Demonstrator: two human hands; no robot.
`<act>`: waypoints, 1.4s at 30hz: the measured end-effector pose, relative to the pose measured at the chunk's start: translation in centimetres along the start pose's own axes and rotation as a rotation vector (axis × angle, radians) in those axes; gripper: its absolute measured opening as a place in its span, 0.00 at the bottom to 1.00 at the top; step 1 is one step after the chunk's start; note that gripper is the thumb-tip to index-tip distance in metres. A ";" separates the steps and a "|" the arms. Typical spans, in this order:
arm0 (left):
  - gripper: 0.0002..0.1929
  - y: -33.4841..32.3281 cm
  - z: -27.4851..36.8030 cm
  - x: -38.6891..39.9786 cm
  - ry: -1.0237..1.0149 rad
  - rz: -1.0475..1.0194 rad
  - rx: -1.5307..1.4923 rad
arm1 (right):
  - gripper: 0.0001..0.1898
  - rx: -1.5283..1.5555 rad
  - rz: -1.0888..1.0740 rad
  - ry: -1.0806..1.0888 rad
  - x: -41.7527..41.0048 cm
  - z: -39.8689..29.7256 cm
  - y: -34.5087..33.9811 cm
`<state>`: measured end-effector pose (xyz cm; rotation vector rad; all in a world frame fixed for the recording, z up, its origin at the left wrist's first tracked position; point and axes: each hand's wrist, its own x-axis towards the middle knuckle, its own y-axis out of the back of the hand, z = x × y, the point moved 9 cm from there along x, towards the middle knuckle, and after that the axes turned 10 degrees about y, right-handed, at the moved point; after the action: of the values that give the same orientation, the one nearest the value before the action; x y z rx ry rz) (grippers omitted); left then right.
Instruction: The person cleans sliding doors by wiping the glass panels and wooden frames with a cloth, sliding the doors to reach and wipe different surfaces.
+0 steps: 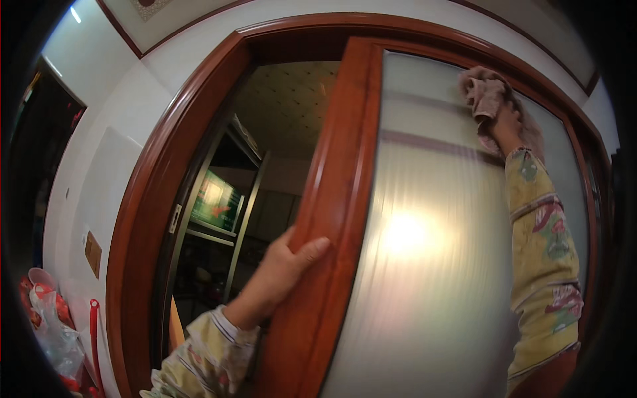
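My right hand [508, 128] grips a crumpled brownish-pink cloth [483, 94] and presses it against the upper right of a frosted glass pane [423, 189]. The pane sits in a reddish-brown wooden sliding door [343, 164]. Lower left, my left hand [281, 271] holds the door's vertical edge, with the thumb on its front face and the other fingers hidden behind it. Patterned yellow sleeve covers [542, 239] run along both forearms. A bright light reflection shows in the middle of the glass.
Left of the door stands the wooden door frame [149, 209] with a metal latch plate [175, 219]. Through the gap a metal shelf rack [249, 199] holds a green box [216, 201]. Plastic bags [54, 328] and a red pole [94, 338] stand by the white wall [109, 154].
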<state>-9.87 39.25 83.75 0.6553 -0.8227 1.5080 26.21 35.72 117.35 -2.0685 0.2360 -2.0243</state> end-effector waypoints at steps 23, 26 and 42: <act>0.33 -0.9 -1.2 0.5 -0.195 -0.013 -0.126 | 0.13 0.716 0.102 1.278 -15.4 -30.4 5.9; 0.33 -1.8 -1.1 0.3 -0.135 -0.093 -0.113 | 0.16 0.670 -0.132 1.177 -14.9 -31.3 5.3; 0.28 -0.3 -3.6 -0.5 -0.228 -0.189 -0.726 | 0.23 0.884 -0.032 1.032 -28.4 -25.1 8.6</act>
<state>-9.29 41.82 81.27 0.3427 -1.3480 0.8742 0.78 33.98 88.02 -0.4511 -0.4540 -2.3788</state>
